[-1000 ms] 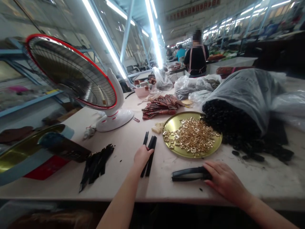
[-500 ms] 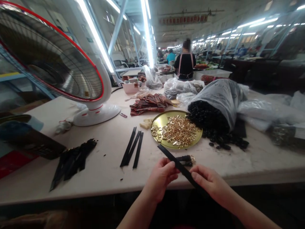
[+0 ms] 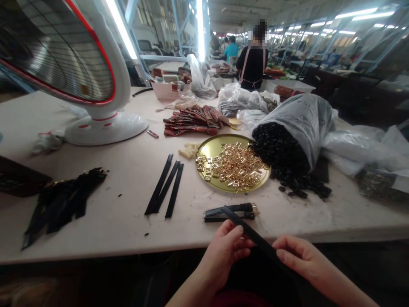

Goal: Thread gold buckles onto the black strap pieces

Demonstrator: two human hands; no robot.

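A black strap (image 3: 252, 232) slants down to the right between my two hands. My left hand (image 3: 228, 249) pinches it near its upper end, thumb on top. Further along, my right hand (image 3: 298, 253) grips it between thumb and fingers; its lower end is lost against the dark below the table. Just beyond my left hand lie black straps with a gold buckle (image 3: 254, 208). Several loose black straps (image 3: 169, 183) rest to the left. Behind the buckled straps, a round gold tray (image 3: 204, 147) carries a heap of small gold buckles (image 3: 243, 166).
A white fan (image 3: 107, 123) stands on the table (image 3: 128, 230) at the left, near a pile of black straps (image 3: 67, 200). On the right, a plastic bag (image 3: 297, 123) spills small black pieces (image 3: 281, 153). Brown leather pieces (image 3: 194, 119) lie farther back. A person (image 3: 252, 64) stands beyond.
The view has shifted and tilted down. Both hands, still on the strap, have drawn a little toward me, uncovering more of the buckled straps on the table.
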